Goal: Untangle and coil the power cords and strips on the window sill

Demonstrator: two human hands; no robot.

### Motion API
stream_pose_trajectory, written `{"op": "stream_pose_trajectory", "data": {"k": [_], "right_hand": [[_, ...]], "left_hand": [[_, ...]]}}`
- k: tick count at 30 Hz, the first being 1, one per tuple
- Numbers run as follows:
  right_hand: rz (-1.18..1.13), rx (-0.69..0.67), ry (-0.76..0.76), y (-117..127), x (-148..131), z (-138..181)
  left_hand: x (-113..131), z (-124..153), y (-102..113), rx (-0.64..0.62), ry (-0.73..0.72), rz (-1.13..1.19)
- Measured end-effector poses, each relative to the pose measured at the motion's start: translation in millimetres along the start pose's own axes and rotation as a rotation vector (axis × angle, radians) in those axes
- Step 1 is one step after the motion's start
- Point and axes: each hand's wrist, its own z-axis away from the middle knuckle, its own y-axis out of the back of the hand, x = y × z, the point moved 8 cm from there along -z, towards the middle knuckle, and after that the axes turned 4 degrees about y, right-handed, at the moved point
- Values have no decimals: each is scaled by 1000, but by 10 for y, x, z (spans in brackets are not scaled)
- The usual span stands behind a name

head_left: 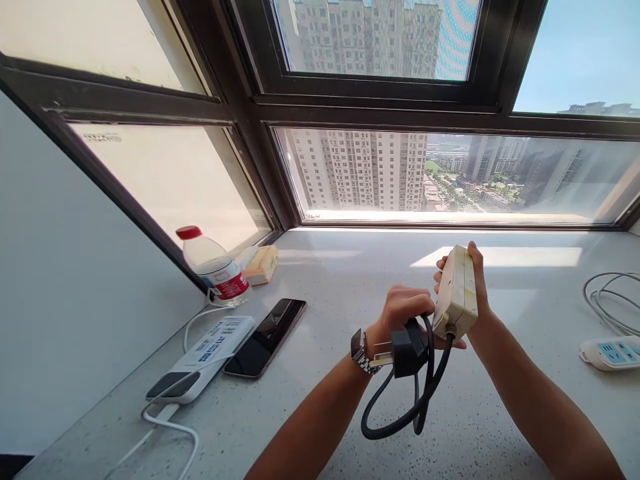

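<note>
My right hand (475, 293) wraps around a yellowed white power strip (457, 293), holding it upright above the countertop. A thick black cord (400, 417) leaves the strip's lower end and hangs in a loop. My left hand (400, 310), with a metal watch on the wrist, is closed around that cord next to its black plug (407, 350), whose prongs point left. Both hands are close together over the middle of the white counter (325, 293).
On the left lie a dark phone (265, 337), a white power bank (203, 357) with a white cable, a red-capped plastic bottle (215, 267) and a small yellow packet (263, 263). At the right edge sit another white power strip (610, 351) and coiled white cable (607, 300). Windows run behind.
</note>
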Motion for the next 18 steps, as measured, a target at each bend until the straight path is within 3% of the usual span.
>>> {"op": "stream_pose_trajectory", "data": {"k": [5, 8, 11, 14, 18], "right_hand": [[-18, 81, -38, 133, 201, -114], [99, 50, -164, 159, 433, -181], [274, 22, -270, 231, 608, -222], [501, -127, -262, 225, 641, -258], [658, -391, -216, 75, 572, -186]], "left_hand": [[-124, 131, 152, 332, 275, 78], [-263, 148, 271, 479, 376, 115], [-445, 165, 522, 730, 449, 188], [-700, 224, 718, 908, 624, 339], [-989, 288, 714, 887, 796, 590]]}}
